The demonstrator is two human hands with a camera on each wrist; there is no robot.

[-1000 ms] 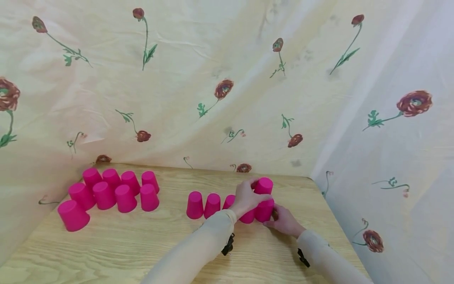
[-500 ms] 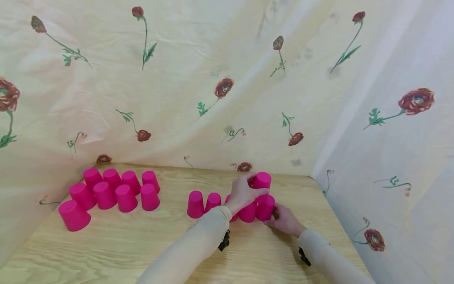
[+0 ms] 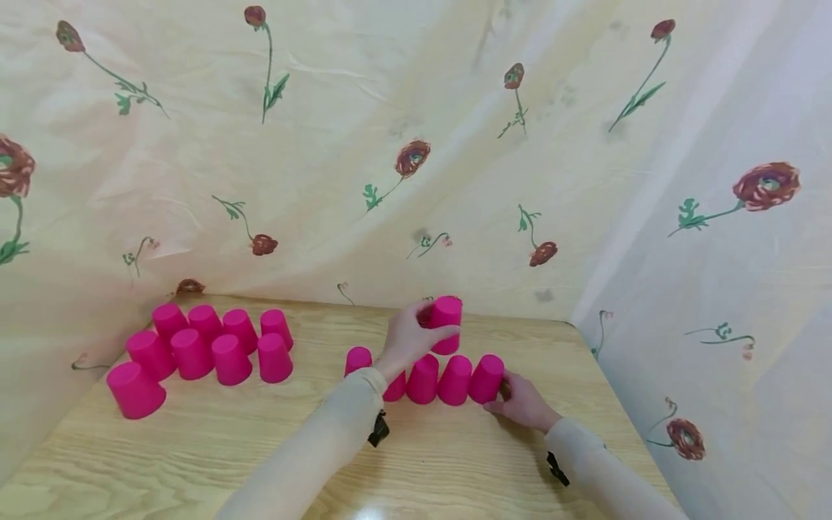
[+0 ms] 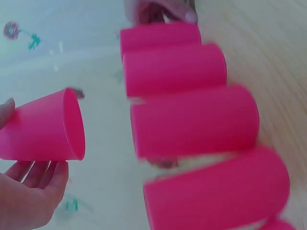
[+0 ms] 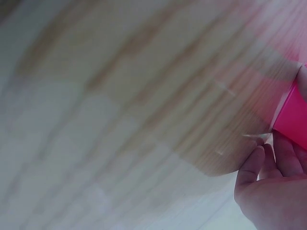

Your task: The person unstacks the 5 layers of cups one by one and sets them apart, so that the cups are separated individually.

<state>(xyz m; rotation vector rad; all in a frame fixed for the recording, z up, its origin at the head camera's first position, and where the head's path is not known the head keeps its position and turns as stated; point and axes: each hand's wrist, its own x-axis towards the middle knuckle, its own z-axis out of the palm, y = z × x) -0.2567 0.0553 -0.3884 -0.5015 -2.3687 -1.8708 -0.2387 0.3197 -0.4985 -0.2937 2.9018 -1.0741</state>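
My left hand (image 3: 406,341) holds a bright pink plastic cup (image 3: 445,326), mouth down, raised above and just behind a row of matching cups. Seen from the left wrist, thumb and fingers grip this cup (image 4: 36,129) on opposite sides, near its closed end. Several upturned cups stand side by side in the row, those at its left partly hidden by my left wrist. At the right end my right hand (image 3: 525,404) grips the last cup (image 3: 486,379) low near its rim. In the right wrist view its fingers are curled against that cup (image 5: 293,117), mostly cropped.
On the left of the wooden table (image 3: 227,448), several more upturned pink cups (image 3: 191,354) stand in two rows, with one cup (image 3: 135,390) nearest the front. A flowered cloth (image 3: 325,159) hangs behind the table and along its sides.
My left hand has lifted its cup off the right end of the row and carried it left, above the row's middle. My right hand stays at the end cup.
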